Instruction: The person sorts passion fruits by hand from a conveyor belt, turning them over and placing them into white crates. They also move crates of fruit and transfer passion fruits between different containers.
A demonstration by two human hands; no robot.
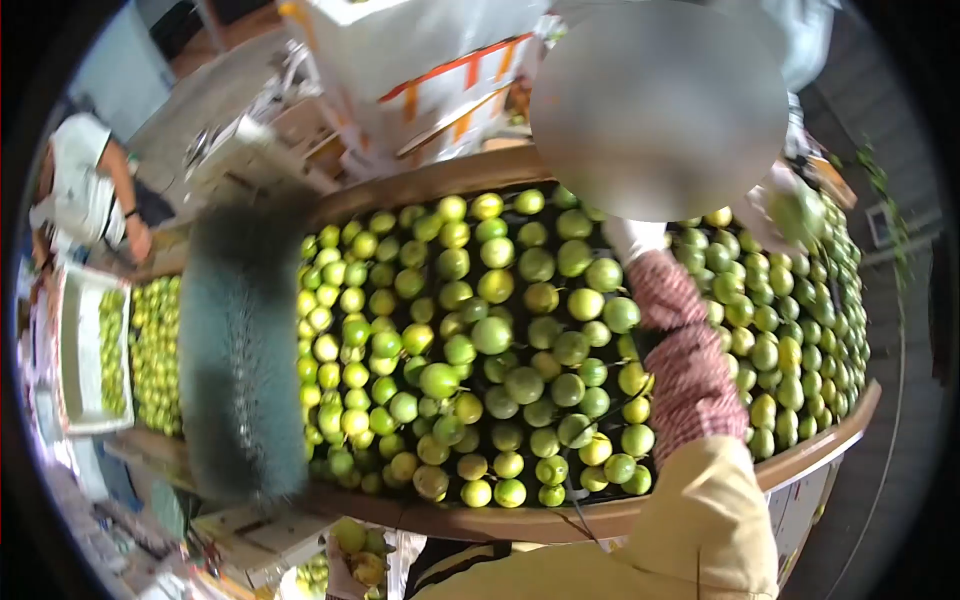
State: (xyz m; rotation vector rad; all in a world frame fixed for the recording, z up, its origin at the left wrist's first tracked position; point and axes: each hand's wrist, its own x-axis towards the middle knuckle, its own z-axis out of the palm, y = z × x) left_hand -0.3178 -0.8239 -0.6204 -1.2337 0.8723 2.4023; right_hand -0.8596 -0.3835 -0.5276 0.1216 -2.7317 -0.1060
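My right arm, in a beige sleeve and a red checked sleeve cover, reaches across a dark sorting bed spread with green and yellow-green passion fruits. My white-gloved right hand is among the fruits near the far edge; its fingers are hidden by a grey blurred patch. At the lower edge, left of my body, my pale-gloved left hand is cupped around several passion fruits. Across the bed, a co-worker's white-gloved hand holds a larger-looking green fruit.
A dark brush roller spans the bed on the left. Beyond it stands a white foam box with fruits, beside another person. A raised brown rim edges the bed. Below is another container of fruits.
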